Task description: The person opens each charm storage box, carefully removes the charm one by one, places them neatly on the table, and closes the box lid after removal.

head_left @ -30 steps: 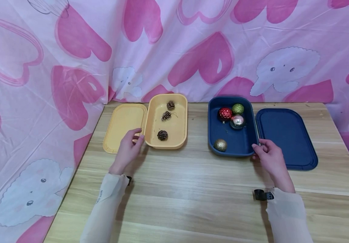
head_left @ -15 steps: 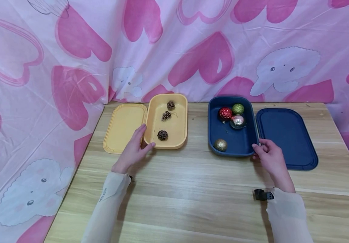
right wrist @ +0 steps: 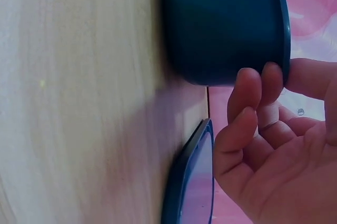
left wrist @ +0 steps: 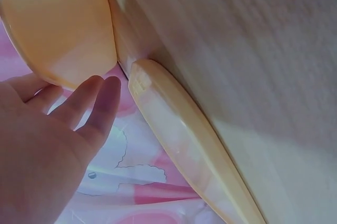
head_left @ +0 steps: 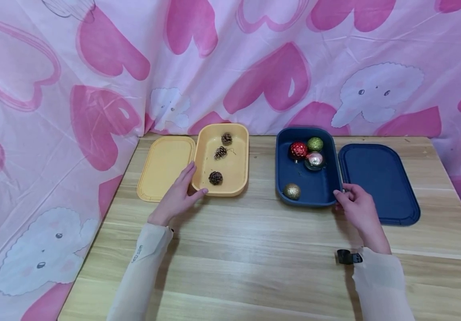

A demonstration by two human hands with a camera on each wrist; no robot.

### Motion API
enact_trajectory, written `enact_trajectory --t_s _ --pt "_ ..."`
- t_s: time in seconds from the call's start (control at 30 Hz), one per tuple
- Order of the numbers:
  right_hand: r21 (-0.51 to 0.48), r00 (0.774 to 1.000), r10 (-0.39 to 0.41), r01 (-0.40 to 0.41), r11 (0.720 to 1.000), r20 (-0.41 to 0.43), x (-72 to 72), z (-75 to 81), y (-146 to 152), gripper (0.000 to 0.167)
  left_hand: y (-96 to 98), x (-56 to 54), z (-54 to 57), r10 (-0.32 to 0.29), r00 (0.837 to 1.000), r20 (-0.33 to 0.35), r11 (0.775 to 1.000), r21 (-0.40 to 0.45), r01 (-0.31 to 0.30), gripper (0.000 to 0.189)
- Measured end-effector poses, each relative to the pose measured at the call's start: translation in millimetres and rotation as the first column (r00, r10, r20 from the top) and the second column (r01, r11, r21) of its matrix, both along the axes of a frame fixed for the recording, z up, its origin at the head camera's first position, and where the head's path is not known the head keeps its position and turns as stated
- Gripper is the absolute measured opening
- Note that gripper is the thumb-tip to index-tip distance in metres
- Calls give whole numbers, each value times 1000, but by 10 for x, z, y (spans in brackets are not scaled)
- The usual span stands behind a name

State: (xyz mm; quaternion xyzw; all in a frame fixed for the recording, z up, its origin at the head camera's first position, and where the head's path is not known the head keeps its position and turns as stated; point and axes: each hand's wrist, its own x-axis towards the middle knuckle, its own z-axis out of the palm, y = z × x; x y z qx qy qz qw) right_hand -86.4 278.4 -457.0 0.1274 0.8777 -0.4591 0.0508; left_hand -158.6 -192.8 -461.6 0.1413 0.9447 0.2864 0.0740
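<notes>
My left hand spreads round the front left corner of a yellow plastic box, thumb at the front and fingers along the left side. In the left wrist view its fingers are fairly straight beside the box wall. Three pine cones, one of them this front cone, lie inside. My right hand pinches the front right rim of a navy blue box, its fingers curled under the rim in the right wrist view. That box holds a red bauble, a green one, a pink-silver one and a gold one.
Flat on the wooden table, a yellow lid lies left of the yellow box. A navy lid lies right of the blue box. A pink heart-patterned cloth hangs behind and at the left.
My left hand has shifted slightly right and its thumb and fingers have spread round the yellow box's corner. My right hand keeps its hold on the blue box.
</notes>
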Motion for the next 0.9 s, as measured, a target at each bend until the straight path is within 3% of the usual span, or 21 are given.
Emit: enact_trajectory --t_s 0.17,0.4,0.7,0.9 --pt "117 1000 -7 8 993 -13 -5 60 -19 56 -15 -28 3 -12 1000 16 1000 -4 12 93" --pt "185 989 -12 39 982 -146 -75 226 -110 48 -37 -94 31 -45 998 37 998 -31 47 97" --pt "42 957 36 -25 999 -287 -211 516 -491 36 -47 -134 94 -73 996 55 994 -72 77 94" --pt "-126 944 121 -166 978 -306 -308 555 -876 31 -56 -135 94 -70 995 65 995 -70 74 94"
